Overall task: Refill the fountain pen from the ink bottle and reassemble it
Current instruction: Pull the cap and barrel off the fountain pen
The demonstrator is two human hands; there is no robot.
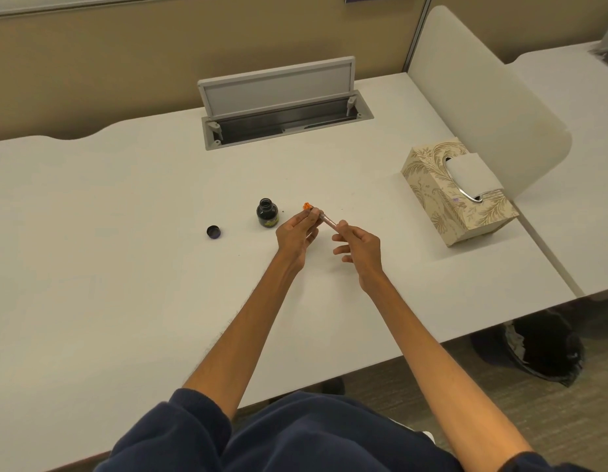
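Note:
An uncapped dark ink bottle (267, 213) stands on the white desk (125, 233), and its round black cap (213, 232) lies to the left of it. Just right of the bottle both hands hold a slim fountain pen part (327, 220) above the desk. My left hand (297, 233) pinches the end with an orange piece (307, 206). My right hand (359, 245) grips the other end with thumb and forefinger, its other fingers spread. The pen's middle looks translucent; finer detail is too small to tell.
A patterned tissue box (459, 195) sits at the right of the desk. An open cable hatch (282, 107) with a raised lid is at the back centre. A white divider panel (483, 97) stands at the right. A black bin (541, 349) is on the floor.

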